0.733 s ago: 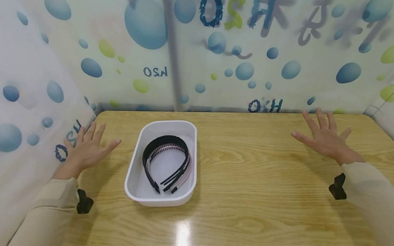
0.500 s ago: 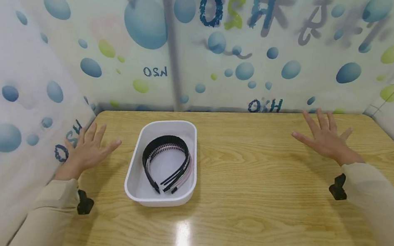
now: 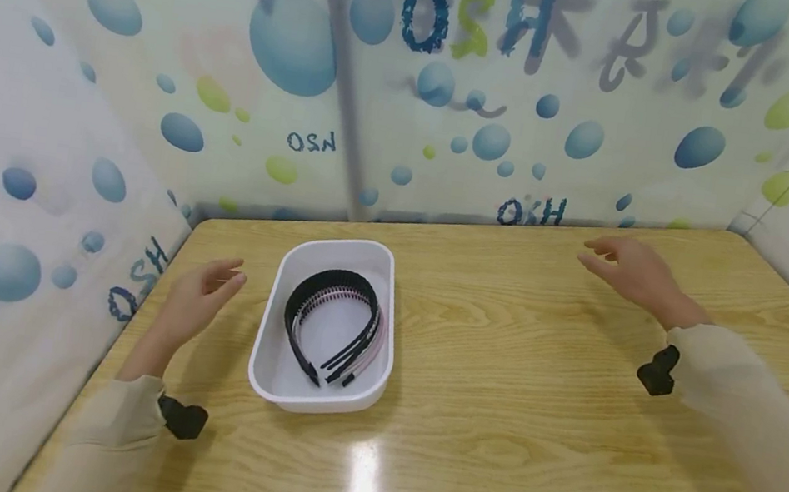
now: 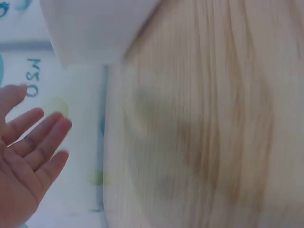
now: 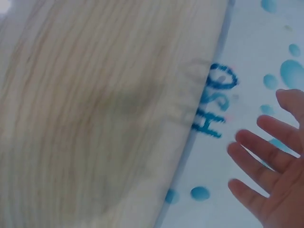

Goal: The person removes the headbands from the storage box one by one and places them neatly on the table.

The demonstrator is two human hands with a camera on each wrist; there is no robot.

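Our left grip (image 3: pixel 193 302), relaxed and empty, is nearer: the tub (image 3: pixel 330 407) of headbands (image 3: pixel 340 278) lies just to its right, toward the table (image 3: pixel 506 421)'s far left corner, long axis running far edge to near. Our right grip (image 3: pixel 631 271), equally loose and empty, is well apart.

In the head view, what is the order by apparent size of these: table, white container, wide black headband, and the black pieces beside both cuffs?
1. Table
2. White container
3. Wide black headband, by its outline
4. Left-cuff black piece and right-cuff black piece: they look alike, so unranked
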